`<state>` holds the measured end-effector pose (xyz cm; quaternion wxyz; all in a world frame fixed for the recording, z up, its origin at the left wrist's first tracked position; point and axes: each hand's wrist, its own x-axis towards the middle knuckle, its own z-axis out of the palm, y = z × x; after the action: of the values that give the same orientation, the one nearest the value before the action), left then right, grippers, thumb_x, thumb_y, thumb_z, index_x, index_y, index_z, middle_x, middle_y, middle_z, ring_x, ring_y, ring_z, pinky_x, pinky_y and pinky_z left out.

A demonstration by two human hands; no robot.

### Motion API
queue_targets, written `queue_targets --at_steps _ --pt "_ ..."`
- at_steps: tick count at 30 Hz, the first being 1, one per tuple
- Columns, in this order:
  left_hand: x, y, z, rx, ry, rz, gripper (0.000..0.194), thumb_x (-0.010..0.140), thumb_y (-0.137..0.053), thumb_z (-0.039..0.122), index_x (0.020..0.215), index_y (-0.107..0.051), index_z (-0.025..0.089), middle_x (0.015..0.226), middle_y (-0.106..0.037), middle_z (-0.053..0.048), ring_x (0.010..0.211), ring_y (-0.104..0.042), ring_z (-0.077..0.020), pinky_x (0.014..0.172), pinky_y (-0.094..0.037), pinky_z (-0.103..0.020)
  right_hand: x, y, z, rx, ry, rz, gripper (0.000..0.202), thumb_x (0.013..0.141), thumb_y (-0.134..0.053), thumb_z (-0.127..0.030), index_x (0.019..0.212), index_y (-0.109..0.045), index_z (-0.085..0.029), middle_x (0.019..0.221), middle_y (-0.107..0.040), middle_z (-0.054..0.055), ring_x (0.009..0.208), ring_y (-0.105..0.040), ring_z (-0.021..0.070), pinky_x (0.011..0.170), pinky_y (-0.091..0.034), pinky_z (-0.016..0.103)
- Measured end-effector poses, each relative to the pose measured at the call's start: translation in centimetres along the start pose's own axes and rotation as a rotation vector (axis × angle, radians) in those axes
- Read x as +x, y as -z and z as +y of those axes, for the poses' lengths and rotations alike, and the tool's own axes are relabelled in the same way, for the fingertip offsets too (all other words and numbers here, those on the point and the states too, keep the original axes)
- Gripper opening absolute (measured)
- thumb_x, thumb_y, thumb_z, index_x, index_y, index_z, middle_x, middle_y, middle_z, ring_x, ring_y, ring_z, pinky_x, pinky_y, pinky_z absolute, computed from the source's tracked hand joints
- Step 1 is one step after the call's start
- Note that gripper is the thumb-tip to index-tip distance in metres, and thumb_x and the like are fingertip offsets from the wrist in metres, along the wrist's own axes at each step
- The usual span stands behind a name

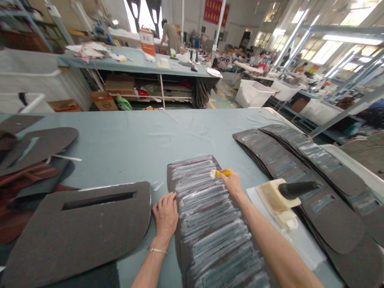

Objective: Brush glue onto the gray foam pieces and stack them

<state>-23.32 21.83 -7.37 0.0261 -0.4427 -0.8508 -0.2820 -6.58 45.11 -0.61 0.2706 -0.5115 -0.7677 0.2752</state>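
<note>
My right hand [232,182] is closed around the yellow handle of a small brush [218,173]. Its pale bristles touch the upper right of a long dark foam panel [207,204] with slots, streaked with white glue. Along the panel's left edge rests my left hand [166,214], its fingers flat and holding nothing; a thin bracelet is on that wrist. A large dark panel with one long slot [99,220] lies to the left. Right of my right forearm, a cream glue container [274,200] with a black cylinder stands on a white sheet [306,240].
Stacks of dark slotted panels [300,180] cover the table's right side. Brown and dark pieces [33,192] are piled at the far left. Beyond the blue-green table [126,136] stand another work table [120,64], white bins [255,93] and a person [171,36].
</note>
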Motion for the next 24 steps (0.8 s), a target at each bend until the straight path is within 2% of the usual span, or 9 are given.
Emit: queue_targets --at_steps 3,6,9,12,15,18,19,22,24 --pt "0.1 0.0 -0.2 -0.035 0.014 -0.008 0.032 0.088 -0.04 0.021 0.115 -0.056 0.025 0.12 -0.06 -0.007 0.113 -0.048 -0.0239 0.097 -0.031 -0.044 0.5 0.4 -0.3 -0.127 -0.026 0.092 0.023 0.069 -0.049 -0.029 0.077 -0.068 -0.019 0.066 -0.063 0.002 0.059 -0.053 0.0151 0.06 -0.038 0.024" --pt "0.5 0.2 -0.8 -0.123 0.038 -0.016 0.031 0.088 -0.039 0.022 0.114 -0.056 0.025 0.118 -0.06 -0.006 0.113 -0.049 -0.0234 0.098 -0.033 -0.045 -1.3 -1.3 -3.1 -0.114 0.075 0.099 0.022 0.072 -0.048 -0.029 0.077 -0.066 -0.02 0.065 -0.062 0.001 0.059 -0.052 0.0146 0.061 -0.037 0.024" --pt "0.1 0.8 -1.6 -0.282 0.072 -0.003 0.032 0.089 -0.036 0.022 0.117 -0.052 0.022 0.118 -0.059 -0.008 0.112 -0.051 -0.0209 0.097 -0.038 -0.041 -4.6 -2.7 -6.1 0.015 0.103 0.008 0.019 0.073 -0.048 -0.028 0.075 -0.065 -0.021 0.06 -0.059 -0.002 0.054 -0.049 0.0127 0.057 -0.036 0.023" --pt "-1.8 1.7 -1.5 -0.334 0.07 0.008 0.031 0.09 -0.036 0.023 0.117 -0.05 0.019 0.116 -0.057 -0.009 0.111 -0.051 -0.0193 0.095 -0.04 -0.038 -8.3 -3.2 -7.9 0.133 0.093 -0.091 0.017 0.073 -0.049 -0.025 0.076 -0.065 -0.02 0.06 -0.058 -0.003 0.053 -0.048 0.0115 0.054 -0.035 0.021" --pt "-4.6 2.3 -0.4 -0.24 -0.006 -0.081 0.028 0.09 -0.038 0.022 0.113 -0.053 0.022 0.116 -0.058 -0.007 0.112 -0.05 -0.0195 0.096 -0.038 -0.038 -10.8 -3.6 -8.3 0.223 0.169 -0.239 0.018 0.074 -0.048 -0.023 0.079 -0.065 -0.02 0.067 -0.061 -0.003 0.058 -0.051 0.0111 0.058 -0.037 0.02" --pt "-6.4 2.5 0.7 -0.146 -0.056 -0.119 0.03 0.09 -0.038 0.019 0.116 -0.054 0.023 0.12 -0.058 -0.006 0.115 -0.049 -0.0203 0.098 -0.034 -0.04 -11.4 -3.8 -7.6 0.212 0.205 -0.335 0.019 0.075 -0.048 -0.022 0.079 -0.066 -0.02 0.068 -0.061 -0.002 0.059 -0.051 0.0111 0.059 -0.038 0.02" --pt "-6.6 2.5 0.9 -0.123 -0.058 -0.115 0.031 0.09 -0.038 0.019 0.115 -0.054 0.023 0.12 -0.059 -0.007 0.116 -0.049 -0.0205 0.098 -0.034 -0.04 -11.3 -3.7 -7.4 0.174 0.179 -0.316 0.019 0.074 -0.048 -0.022 0.078 -0.066 -0.021 0.066 -0.061 -0.002 0.058 -0.051 0.0114 0.059 -0.038 0.021" --pt "-6.5 2.4 1.3 -0.084 -0.051 -0.099 0.029 0.09 -0.037 0.019 0.112 -0.056 0.023 0.118 -0.06 -0.007 0.114 -0.05 -0.0205 0.096 -0.035 -0.039 -11.2 -3.5 -7.5 -0.008 0.129 -0.149 0.016 0.075 -0.049 -0.022 0.077 -0.065 -0.02 0.068 -0.062 0.0 0.061 -0.053 0.0136 0.061 -0.038 0.022" --pt "-6.4 2.3 1.3 -0.072 -0.051 -0.092 0.029 0.09 -0.037 0.02 0.111 -0.056 0.023 0.117 -0.061 -0.007 0.113 -0.051 -0.0209 0.096 -0.034 -0.04 -12.0 -3.6 -8.3 -0.074 0.215 -0.105 0.016 0.076 -0.048 -0.02 0.079 -0.064 -0.02 0.074 -0.064 0.002 0.068 -0.056 0.0147 0.066 -0.039 0.023"
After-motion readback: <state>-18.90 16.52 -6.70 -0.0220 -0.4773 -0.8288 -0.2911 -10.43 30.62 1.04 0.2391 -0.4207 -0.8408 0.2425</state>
